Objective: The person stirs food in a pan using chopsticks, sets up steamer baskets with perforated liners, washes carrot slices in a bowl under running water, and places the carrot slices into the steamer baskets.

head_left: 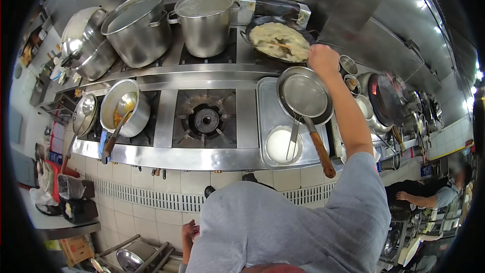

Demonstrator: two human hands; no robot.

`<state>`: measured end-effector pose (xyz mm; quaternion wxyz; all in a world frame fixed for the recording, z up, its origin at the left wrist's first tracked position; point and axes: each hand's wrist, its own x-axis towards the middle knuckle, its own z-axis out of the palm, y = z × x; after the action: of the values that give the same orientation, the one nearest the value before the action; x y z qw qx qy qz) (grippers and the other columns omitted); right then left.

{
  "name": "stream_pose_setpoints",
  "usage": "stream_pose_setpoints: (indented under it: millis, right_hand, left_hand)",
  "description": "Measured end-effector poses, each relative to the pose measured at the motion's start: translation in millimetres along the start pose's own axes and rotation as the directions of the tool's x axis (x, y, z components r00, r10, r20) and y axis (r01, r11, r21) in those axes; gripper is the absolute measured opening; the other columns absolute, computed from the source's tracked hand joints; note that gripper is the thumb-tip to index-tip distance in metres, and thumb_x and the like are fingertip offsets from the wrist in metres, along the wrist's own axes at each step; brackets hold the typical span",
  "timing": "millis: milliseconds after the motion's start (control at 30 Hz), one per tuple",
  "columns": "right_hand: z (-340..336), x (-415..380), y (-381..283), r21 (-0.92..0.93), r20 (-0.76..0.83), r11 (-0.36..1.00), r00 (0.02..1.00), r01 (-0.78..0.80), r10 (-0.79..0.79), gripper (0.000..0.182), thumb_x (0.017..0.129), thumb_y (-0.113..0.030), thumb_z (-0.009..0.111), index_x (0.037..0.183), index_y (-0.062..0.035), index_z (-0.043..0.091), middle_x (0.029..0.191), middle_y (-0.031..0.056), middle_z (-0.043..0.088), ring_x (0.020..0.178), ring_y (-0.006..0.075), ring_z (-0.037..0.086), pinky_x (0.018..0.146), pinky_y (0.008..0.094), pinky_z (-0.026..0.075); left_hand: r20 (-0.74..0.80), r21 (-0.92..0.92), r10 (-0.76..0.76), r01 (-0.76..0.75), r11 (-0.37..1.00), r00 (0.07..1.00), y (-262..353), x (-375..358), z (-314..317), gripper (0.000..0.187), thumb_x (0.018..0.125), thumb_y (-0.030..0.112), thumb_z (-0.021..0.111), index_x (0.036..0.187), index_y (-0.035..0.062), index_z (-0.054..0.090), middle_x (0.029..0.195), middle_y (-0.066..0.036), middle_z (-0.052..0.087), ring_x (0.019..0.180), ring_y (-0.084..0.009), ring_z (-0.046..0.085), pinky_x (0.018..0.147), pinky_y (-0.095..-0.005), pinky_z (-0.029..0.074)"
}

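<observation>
At the back right of the range, a wide wok (pixel 255 53) holds a pale yellow, batter-like mass (pixel 273 34). My right hand (pixel 323 59) is closed at the wok's right rim. A thin wooden stick (pixel 279 45) lies across the food and runs towards this hand; its gripped end is hidden. Under my forearm, a round strainer (pixel 304 93) with a wooden handle rests over a dark pan, on a metal tray (pixel 268 116). A bowl of white liquid (pixel 281 145) stands on the same tray. My left hand (pixel 191 230) hangs low beside my body, fingers loosely apart, holding nothing.
Two tall stockpots (pixel 204 33) stand at the back, and a pot with a ladle (pixel 124 116) at the left. An unlit burner (pixel 206 120) lies mid-front. Pans and bowls (pixel 394 98) crowd the right. Another person (pixel 429 194) is at far right.
</observation>
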<state>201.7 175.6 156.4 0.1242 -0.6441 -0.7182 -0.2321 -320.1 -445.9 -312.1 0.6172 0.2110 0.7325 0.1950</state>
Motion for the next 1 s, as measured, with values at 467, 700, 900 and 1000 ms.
stream_pose_setpoints:
  millis: [467, 700, 900, 1000]
  right_hand:
    - [22.7, 25.1, -7.3, 0.032, -0.04, 0.999, 0.999, 0.024, -0.023, 0.023, 0.092, -0.027, 0.06, 0.084, -0.0097, 0.072, 0.086, 0.0151, 0.073, 0.087, 0.035, 0.071, 0.072, 0.0518, 0.056]
    - [23.6, 48.0, -15.9, 0.099, -0.068, 0.994, 0.996, 0.056, -0.049, 0.023, 0.092, -0.024, 0.057, 0.085, -0.0088, 0.073, 0.088, 0.0161, 0.073, 0.086, 0.0361, 0.071, 0.072, 0.0519, 0.057]
    - [8.3, 49.4, -14.7, 0.056, 0.001, 0.998, 1.0, 0.001, -0.001, 0.023, 0.088, -0.018, 0.056, 0.089, -0.0057, 0.076, 0.092, 0.0196, 0.074, 0.089, 0.0368, 0.073, 0.074, 0.0511, 0.058]
    - [13.0, 52.8, -12.8, 0.091, -0.053, 0.996, 0.998, 0.022, -0.017, 0.024, 0.088, -0.018, 0.056, 0.089, -0.0053, 0.076, 0.09, 0.0192, 0.074, 0.087, 0.0364, 0.073, 0.073, 0.0509, 0.058]
  left_hand:
    - [-0.036, -0.021, -0.003, 0.002, 1.0, 0.999, -6.5, -14.1, 12.1, 0.035, 0.095, 0.026, 0.058, 0.119, 0.0011, 0.062, 0.081, -0.011, 0.073, 0.071, -0.0308, 0.07, 0.059, -0.0433, 0.054]
    - [-0.051, -0.028, 0.005, -0.006, 1.0, 0.999, -4.2, -13.6, 14.8, 0.034, 0.094, 0.025, 0.058, 0.119, 0.0012, 0.063, 0.08, -0.01, 0.073, 0.071, -0.0311, 0.071, 0.059, -0.0435, 0.054]
    - [-0.072, -0.062, 0.009, -0.014, 0.998, 0.997, -9.5, -14.9, 20.7, 0.033, 0.094, 0.024, 0.057, 0.118, 0.0014, 0.063, 0.08, -0.01, 0.073, 0.071, -0.0313, 0.071, 0.059, -0.0436, 0.054]
    - [-0.069, -0.058, 0.008, -0.012, 0.998, 0.998, -12.4, -15.3, 24.2, 0.033, 0.094, 0.023, 0.057, 0.118, 0.0014, 0.063, 0.08, -0.01, 0.073, 0.071, -0.0314, 0.071, 0.059, -0.0436, 0.054]
